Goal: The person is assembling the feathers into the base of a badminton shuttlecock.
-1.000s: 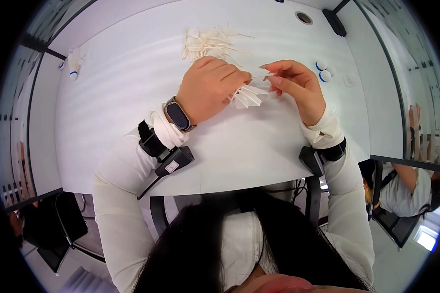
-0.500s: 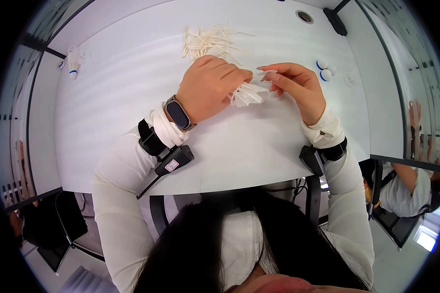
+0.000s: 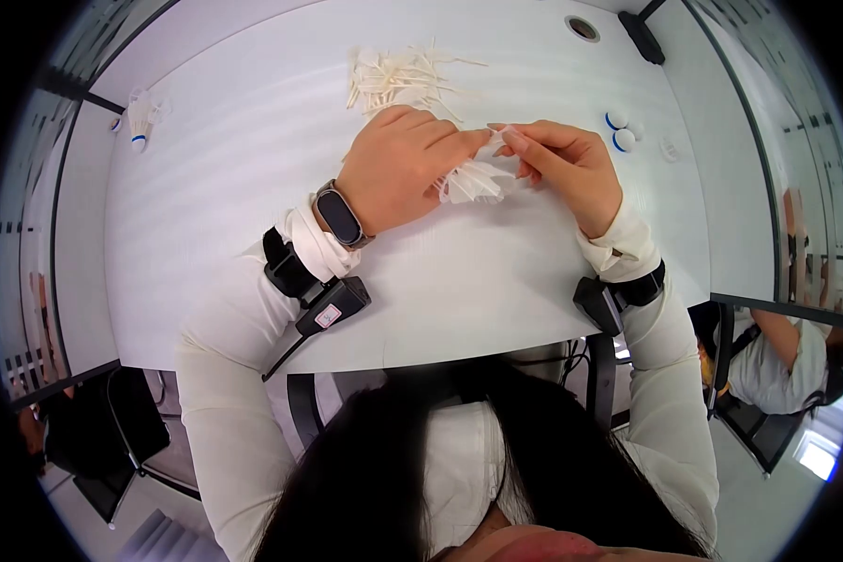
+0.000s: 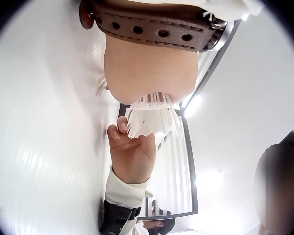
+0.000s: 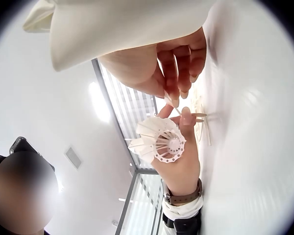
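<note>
My left hand (image 3: pixel 405 167) holds a partly feathered shuttlecock (image 5: pixel 162 139), its white feather skirt spreading out toward the right in the head view. In the right wrist view its round frame with a ring of small holes shows, with feathers on one side. My right hand (image 3: pixel 576 173) pinches a single white feather (image 5: pixel 170 99) between thumb and fingers. The feather's thin stem points at the left hand's fingertips, just beside the shuttlecock. From the left wrist, the skirt hangs below the left palm, which hides the rest of it.
Behind the left hand lies a pile of loose feathers (image 3: pixel 398 80). Blue-banded white cork heads (image 3: pixel 623 140) sit at the right, near a small clear piece (image 3: pixel 668 148). A shuttlecock with a blue band (image 3: pixel 140 126) lies far left. Partitions (image 3: pixel 740 178) border the table.
My right hand has brought the feather slightly left, so its fingertips now meet the left hand's fingertips. The left hand stays in place with the shuttlecock.
</note>
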`<state>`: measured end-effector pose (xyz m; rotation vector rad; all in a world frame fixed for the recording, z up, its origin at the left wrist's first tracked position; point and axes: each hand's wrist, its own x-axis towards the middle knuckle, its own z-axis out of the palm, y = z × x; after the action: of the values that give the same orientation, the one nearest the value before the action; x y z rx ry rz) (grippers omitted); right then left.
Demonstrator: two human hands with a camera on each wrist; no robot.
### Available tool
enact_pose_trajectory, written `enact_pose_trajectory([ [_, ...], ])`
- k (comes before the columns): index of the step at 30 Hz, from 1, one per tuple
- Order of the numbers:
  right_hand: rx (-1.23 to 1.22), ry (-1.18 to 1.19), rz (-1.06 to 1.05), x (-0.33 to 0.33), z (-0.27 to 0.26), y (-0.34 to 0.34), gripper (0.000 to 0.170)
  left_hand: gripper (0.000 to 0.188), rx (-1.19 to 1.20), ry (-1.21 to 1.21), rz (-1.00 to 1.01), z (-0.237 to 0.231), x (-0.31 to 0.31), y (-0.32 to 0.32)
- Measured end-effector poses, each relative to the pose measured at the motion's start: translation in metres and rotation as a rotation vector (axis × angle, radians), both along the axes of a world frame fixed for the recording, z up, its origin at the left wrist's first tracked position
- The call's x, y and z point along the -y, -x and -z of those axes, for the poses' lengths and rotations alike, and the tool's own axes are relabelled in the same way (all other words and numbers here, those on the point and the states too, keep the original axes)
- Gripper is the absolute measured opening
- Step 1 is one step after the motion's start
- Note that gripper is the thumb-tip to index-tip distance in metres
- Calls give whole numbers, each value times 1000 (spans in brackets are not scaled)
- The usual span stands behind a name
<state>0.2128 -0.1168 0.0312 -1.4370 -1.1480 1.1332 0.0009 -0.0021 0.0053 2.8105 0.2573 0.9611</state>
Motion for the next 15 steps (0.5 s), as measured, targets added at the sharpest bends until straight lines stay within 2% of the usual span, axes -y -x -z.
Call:
enact_pose_trajectory([
  [7,36,-16,43,-2,7,0,26,48,-19,109,-15,-1,0,2],
  [10,38,-63,24,-2,7,0,25,54,75,169,15,3,-3,1],
  [13,96,-109,62,-1,5,0,22,49,143,329,0,4,-3,0],
  [15,172,-173,107,-1,6,-1,20,45,199,350,18,-2,-1,-2],
])
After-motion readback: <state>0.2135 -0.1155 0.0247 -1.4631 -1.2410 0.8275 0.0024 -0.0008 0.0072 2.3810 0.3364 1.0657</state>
